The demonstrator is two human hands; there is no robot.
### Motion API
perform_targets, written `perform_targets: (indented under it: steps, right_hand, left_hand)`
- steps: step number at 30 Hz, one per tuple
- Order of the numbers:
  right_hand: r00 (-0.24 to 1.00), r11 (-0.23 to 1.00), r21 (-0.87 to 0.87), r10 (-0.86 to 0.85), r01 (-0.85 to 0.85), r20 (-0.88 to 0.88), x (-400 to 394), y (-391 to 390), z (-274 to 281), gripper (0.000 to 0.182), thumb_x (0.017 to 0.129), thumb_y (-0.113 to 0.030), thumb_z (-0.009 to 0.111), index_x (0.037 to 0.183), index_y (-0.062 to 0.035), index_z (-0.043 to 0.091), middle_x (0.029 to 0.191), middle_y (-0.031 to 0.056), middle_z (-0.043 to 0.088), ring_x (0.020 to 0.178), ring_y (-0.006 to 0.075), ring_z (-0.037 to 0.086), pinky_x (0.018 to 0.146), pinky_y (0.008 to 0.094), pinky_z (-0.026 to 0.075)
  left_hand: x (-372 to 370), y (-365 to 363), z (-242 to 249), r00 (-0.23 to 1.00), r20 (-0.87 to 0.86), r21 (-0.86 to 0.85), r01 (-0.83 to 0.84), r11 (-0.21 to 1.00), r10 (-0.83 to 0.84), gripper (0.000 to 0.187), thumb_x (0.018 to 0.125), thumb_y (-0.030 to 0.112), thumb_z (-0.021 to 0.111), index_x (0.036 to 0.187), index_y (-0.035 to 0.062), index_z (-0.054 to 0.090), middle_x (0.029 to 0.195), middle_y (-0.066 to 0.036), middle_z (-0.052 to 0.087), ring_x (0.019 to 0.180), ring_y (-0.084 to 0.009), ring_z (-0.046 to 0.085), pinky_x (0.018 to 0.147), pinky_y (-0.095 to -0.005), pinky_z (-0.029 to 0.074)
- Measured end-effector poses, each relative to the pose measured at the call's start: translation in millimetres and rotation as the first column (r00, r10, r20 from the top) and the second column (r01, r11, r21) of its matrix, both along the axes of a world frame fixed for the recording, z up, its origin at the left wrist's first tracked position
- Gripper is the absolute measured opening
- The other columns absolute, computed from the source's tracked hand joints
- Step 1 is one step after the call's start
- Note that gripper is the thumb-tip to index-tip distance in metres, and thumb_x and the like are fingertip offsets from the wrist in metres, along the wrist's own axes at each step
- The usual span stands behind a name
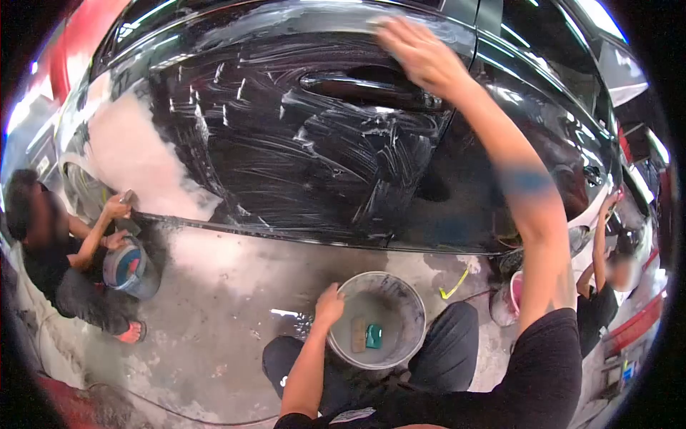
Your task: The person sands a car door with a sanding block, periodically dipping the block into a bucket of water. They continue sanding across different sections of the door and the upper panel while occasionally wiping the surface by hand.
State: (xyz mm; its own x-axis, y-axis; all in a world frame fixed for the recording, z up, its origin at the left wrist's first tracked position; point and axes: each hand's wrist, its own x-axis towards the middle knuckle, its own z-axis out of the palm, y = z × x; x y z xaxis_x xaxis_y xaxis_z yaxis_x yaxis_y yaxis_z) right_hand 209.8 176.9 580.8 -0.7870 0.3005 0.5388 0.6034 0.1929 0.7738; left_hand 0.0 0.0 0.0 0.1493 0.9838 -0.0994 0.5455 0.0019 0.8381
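My right hand (423, 61) presses high on the black car door (271, 129), just below the window line, fingers close together. A pale edge shows at its fingertips; what lies under the hand is hidden. Whitish wet streaks cover the door around the dark door handle (364, 87). Down between my knees stands a grey bucket (416, 314), and my left hand (330, 306) is closed on its left rim. Inside the bucket, a brownish block (358, 334) and a green block (374, 336) lie side by side in cloudy liquid.
At the left, a crouching person (53, 250) works by the pale patch (136, 150) on the car, beside another bucket (139, 275). Another person (607, 293) is at the right, near a pink-and-white bucket (506, 299). A yellow strip (455, 284) lies on the wet floor.
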Motion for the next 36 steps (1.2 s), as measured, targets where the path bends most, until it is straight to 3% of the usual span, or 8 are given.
perform_targets:
  steps: [2,9,13,19,27,32,34,36]
  right_hand:
    - [0.997,0.99,0.14,-0.017,0.027,-0.079,70,-1,-18,0.058,0.091,-0.006,0.058,0.149,-0.0023,0.056,0.156,0.0198,0.055,0.147,0.0385,0.05,0.124,0.0499,0.038]
    - [0.977,0.989,0.131,0.097,-0.073,-0.188,-108,49,-12,0.049,0.103,-0.019,0.046,0.146,0.0022,0.057,0.157,0.0238,0.052,0.147,0.0387,0.051,0.124,0.0521,0.038]
    - [0.992,0.994,0.083,0.081,-0.073,-0.098,-12,20,12,0.046,0.1,-0.016,0.056,0.144,-0.0016,0.059,0.15,0.0129,0.06,0.137,0.0296,0.059,0.115,0.048,0.045]
    - [0.961,0.978,0.208,0.079,-0.023,-0.267,20,5,2,0.044,0.095,-0.019,0.067,0.134,-0.0002,0.065,0.138,0.0218,0.061,0.12,0.037,0.061,0.109,0.0455,0.048]
    - [0.949,0.967,0.233,0.17,-0.108,-0.264,38,18,-6,0.045,0.101,-0.015,0.061,0.142,0.0035,0.06,0.15,0.0256,0.054,0.138,0.0431,0.054,0.121,0.0495,0.04]
    - [0.923,0.985,0.16,0.12,-0.065,-0.366,-73,52,0,0.037,0.094,-0.02,0.058,0.119,0.0061,0.067,0.124,0.0249,0.068,0.118,0.0384,0.063,0.109,0.0525,0.044]
    - [0.934,0.922,0.379,0.199,-0.076,-0.297,-122,77,-7,0.043,0.098,-0.018,0.056,0.129,0.0097,0.064,0.129,0.0275,0.067,0.126,0.0397,0.062,0.114,0.0537,0.044]
    - [0.954,0.958,0.277,0.153,-0.079,-0.257,-104,72,3,0.044,0.099,-0.02,0.055,0.135,0.0045,0.063,0.136,0.0242,0.066,0.13,0.0385,0.061,0.116,0.0528,0.044]
  left_hand:
    - [-14,11,3,0.997,-0.064,0.07,-0.028,0.997,0.032,0.044,0.102,0.027,0.06,0.138,0.0017,0.061,0.132,-0.027,0.068,0.126,-0.0463,0.062,0.107,-0.0537,0.049]
    - [10,-9,9,0.998,-0.057,-0.029,-0.035,0.999,0.033,0.051,0.104,0.03,0.059,0.146,0.0017,0.059,0.146,-0.025,0.062,0.138,-0.0416,0.057,0.116,-0.0495,0.044]
    - [13,-2,-5,0.998,-0.06,-0.016,-0.012,1.0,0.011,0.055,0.105,0.032,0.058,0.15,0.0008,0.056,0.151,-0.024,0.059,0.142,-0.0396,0.053,0.121,-0.0477,0.04]
    - [11,-3,-5,0.998,-0.056,0.017,-0.024,1.0,0.025,0.053,0.103,0.03,0.058,0.147,-0.0011,0.058,0.147,-0.026,0.061,0.139,-0.0434,0.055,0.119,-0.0496,0.042]
    - [15,3,-3,1.0,-0.002,-0.026,-0.018,0.999,0.018,0.052,0.102,0.028,0.061,0.145,-0.0012,0.059,0.144,-0.028,0.062,0.137,-0.0449,0.056,0.116,-0.0507,0.044]
    - [7,-5,7,1.0,-0.024,-0.057,-0.021,0.998,0.019,0.052,0.103,0.027,0.061,0.145,-0.0015,0.059,0.143,-0.029,0.063,0.135,-0.0457,0.057,0.116,-0.0505,0.044]
    - [13,-5,12,0.998,-0.03,-0.017,-0.057,0.998,0.057,0.051,0.103,0.027,0.061,0.145,-0.0016,0.059,0.141,-0.029,0.064,0.135,-0.0461,0.058,0.115,-0.0511,0.044]
    - [15,-1,11,0.998,-0.05,-0.017,-0.035,0.999,0.035,0.051,0.103,0.027,0.061,0.145,-0.0018,0.059,0.141,-0.03,0.063,0.135,-0.0461,0.057,0.115,-0.0513,0.044]
